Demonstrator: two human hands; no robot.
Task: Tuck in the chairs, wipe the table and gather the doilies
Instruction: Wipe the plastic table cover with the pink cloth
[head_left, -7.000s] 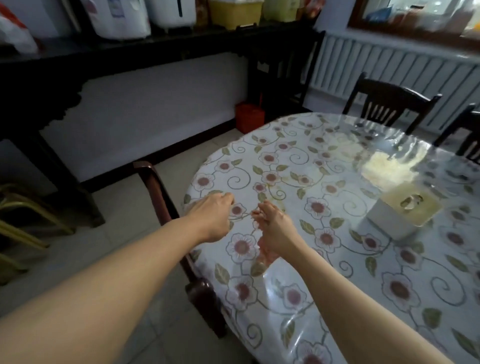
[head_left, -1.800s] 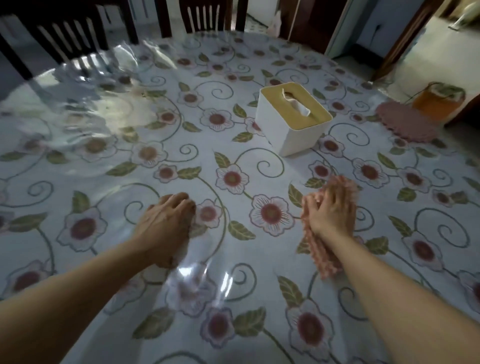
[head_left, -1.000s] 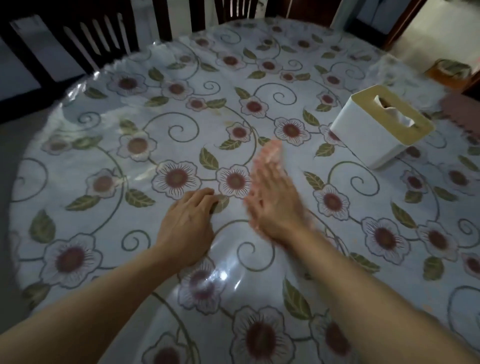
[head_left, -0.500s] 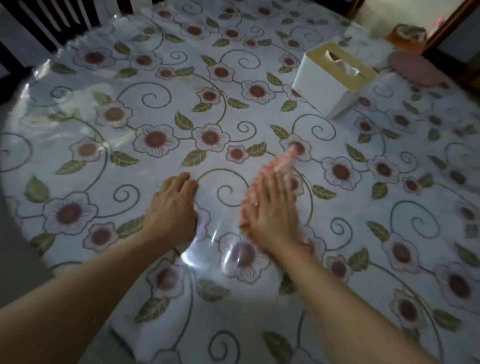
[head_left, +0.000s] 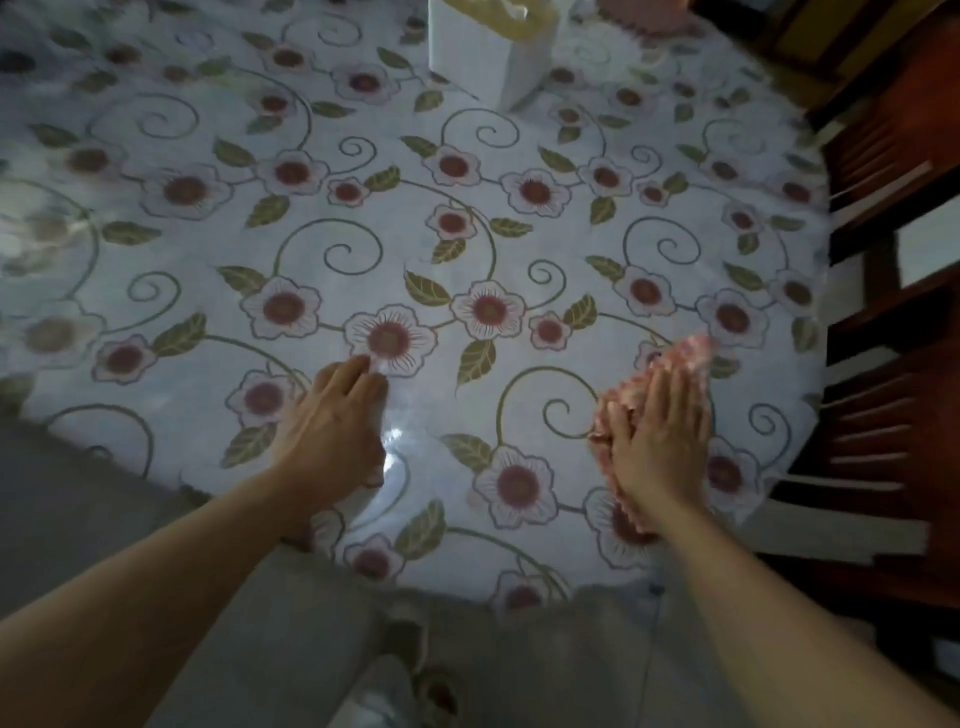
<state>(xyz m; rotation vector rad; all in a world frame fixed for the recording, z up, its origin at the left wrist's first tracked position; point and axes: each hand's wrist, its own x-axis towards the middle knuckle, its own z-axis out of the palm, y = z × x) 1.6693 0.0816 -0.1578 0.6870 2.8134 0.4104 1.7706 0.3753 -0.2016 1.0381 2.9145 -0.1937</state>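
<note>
The round table (head_left: 156, 436) wears a floral cloth under clear plastic. My right hand (head_left: 655, 434) lies flat on a pink wiping cloth (head_left: 685, 353), pressing it onto the table near the right front edge; the cloth sticks out past my fingertips and under my wrist. My left hand (head_left: 332, 421) rests palm down on the table near the front edge, holding nothing. A pink doily (head_left: 641, 13) shows at the far top edge, mostly cut off. A dark wooden chair (head_left: 893, 364) stands against the table's right side.
A white tissue box with a tan lid (head_left: 488, 47) sits at the far side of the table. Grey floor (head_left: 78, 519) lies below the table's front edge, and a shoe (head_left: 415, 686) shows at the bottom.
My right hand has slid the pink cloth from the middle of the table to the right, near the chair. The view has tilted down and the left hand stayed planted.
</note>
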